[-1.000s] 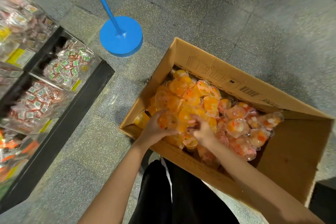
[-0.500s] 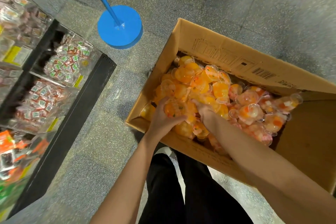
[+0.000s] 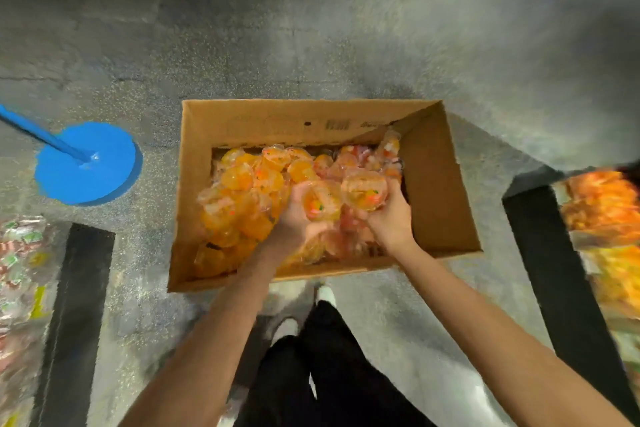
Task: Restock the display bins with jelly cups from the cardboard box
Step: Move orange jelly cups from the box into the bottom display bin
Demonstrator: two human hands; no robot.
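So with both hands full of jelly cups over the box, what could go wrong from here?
1. The left hand and right hand each hold loose jelly cups; one may slip on the way to a bin.
2. The cardboard box sits right by the feet, so stepping toward the orange bin could mean kicking it.

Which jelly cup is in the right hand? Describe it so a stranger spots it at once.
Start at the open cardboard box on the grey floor, heaped with orange jelly cups. Over the heap's right half, both hands lift cups; the right hand grips one clear jelly cup, raised above the rest. It is paler than the orange cup that the left hand holds beside it.
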